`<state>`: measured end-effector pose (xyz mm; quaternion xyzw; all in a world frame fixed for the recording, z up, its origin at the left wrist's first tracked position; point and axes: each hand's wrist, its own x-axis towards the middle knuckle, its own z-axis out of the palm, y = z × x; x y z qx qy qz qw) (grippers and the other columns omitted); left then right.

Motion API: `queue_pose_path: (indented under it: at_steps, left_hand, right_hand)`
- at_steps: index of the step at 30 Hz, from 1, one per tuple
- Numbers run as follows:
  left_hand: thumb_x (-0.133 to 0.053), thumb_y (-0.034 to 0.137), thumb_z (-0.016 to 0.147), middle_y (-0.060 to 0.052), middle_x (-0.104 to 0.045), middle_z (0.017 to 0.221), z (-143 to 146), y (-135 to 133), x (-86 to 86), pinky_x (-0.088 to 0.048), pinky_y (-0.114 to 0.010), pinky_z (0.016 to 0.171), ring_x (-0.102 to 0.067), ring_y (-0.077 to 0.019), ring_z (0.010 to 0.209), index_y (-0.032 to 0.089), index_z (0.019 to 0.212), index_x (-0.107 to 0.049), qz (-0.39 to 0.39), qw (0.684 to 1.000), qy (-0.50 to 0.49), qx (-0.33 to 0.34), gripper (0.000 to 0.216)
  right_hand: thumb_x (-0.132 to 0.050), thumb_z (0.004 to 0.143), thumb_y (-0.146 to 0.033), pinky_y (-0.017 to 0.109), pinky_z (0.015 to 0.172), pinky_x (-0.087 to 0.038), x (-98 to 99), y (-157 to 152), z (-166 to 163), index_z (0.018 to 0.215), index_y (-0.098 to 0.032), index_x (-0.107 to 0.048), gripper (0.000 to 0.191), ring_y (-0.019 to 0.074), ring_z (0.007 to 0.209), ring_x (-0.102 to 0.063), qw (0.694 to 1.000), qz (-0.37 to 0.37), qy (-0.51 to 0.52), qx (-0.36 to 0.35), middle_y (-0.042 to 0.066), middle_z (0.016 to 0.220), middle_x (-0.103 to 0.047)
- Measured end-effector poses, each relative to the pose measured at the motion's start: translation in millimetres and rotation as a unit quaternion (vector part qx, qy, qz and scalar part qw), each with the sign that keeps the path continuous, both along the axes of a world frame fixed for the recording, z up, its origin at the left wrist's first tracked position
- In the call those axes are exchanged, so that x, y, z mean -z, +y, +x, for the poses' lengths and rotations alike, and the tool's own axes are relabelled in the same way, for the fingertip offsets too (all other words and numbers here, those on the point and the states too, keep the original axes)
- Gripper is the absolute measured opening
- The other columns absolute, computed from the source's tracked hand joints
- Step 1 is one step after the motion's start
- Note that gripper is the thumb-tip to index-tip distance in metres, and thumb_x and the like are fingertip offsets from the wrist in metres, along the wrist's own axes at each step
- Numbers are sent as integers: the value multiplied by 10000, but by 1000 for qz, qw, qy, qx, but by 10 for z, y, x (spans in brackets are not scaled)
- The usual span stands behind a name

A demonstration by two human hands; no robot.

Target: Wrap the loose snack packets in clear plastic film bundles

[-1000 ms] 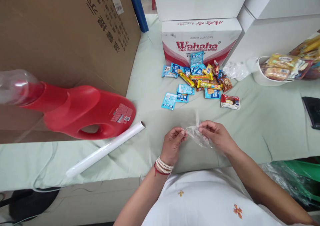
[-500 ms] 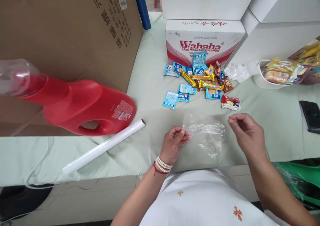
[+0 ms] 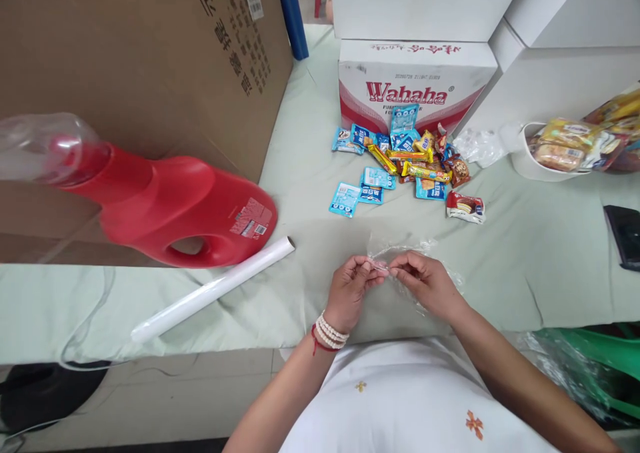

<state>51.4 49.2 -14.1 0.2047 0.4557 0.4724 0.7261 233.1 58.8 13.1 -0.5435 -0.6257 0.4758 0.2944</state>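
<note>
My left hand [image 3: 353, 286], with beaded bracelets at its wrist, pinches the edge of a clear plastic bag [image 3: 385, 247]. My right hand [image 3: 425, 283] has its fingertips closed at the same edge, almost touching the left fingers. The thin bag spreads crumpled behind and beneath my right hand, which hides part of it. Beyond the hands lies a pile of wrapped snacks [image 3: 407, 153]. Several blue packets [image 3: 344, 199] and a red-and-white cake packet [image 3: 465, 207] lie on its near side.
On the left a red bottle [image 3: 210, 199] lies on its side against a large cardboard box [image 3: 150, 59], beside a white roll [image 3: 215, 289]. A Wahaha carton [image 3: 415, 79] stands at the back. To the right are a white tub [image 3: 530, 163] of snacks and a black phone [image 3: 623, 236].
My right hand has come in from the right and now pinches the bag's edge beside my left fingers. The left hand keeps its hold. The view has shifted slightly.
</note>
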Motion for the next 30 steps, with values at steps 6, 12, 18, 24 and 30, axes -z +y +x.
queue_pose_path:
  at_steps: [6, 12, 18, 24, 30]
  left_hand:
    - [-813, 395, 776, -44, -773, 1011, -31, 5, 9, -571, -329, 902, -734, -201, 1005, 194, 789, -648, 14, 999, -7, -31, 261]
    - [-781, 379, 813, -67, -750, 1127, -35, -49, 5, -554, -438, 1004, -725, -262, 1096, 204, 780, -685, 74, 997, 5, -12, 203]
    - [-817, 360, 719, -42, -656, 1356, -82, -49, -108, -591, -442, 916, -708, -285, 1125, 210, 699, -634, 52, 997, -47, -38, 237]
    - [-816, 427, 746, -43, -719, 1203, -139, 46, -66, -587, -339, 835, -722, -181, 925, 216, 769, -573, 26, 998, -16, -55, 323]
    - [-796, 555, 756, -79, -738, 1167, -158, 139, 25, -587, -325, 761, -757, -211, 908, 223, 1029, -595, -34, 999, 5, -42, 475]
  right_hand:
    - [-611, 943, -391, 277, 613, -424, -47, -55, 111, 894, -228, -694, 190, 155, 670, -545, 999, -45, -21, -9, 5, 772, -621]
    - [-620, 948, -485, 275, 603, -420, -140, -44, 106, 957, -230, -680, 262, 149, 663, -502, 986, 11, -11, 168, 12, 800, -593]
    - [-649, 880, -637, 374, 847, -515, -171, 194, 258, 1220, -236, -645, 526, 240, 1011, -607, 968, 53, -60, 239, 108, 1201, -657]
    - [-790, 777, -577, 260, 591, -430, 53, 192, 254, 937, -210, -693, 412, 139, 647, -527, 972, -135, 115, 157, -6, 751, -636]
    - [-703, 872, -514, 282, 670, -445, 168, 80, 227, 919, -213, -718, 305, 161, 722, -557, 984, -22, 29, 174, 13, 814, -668]
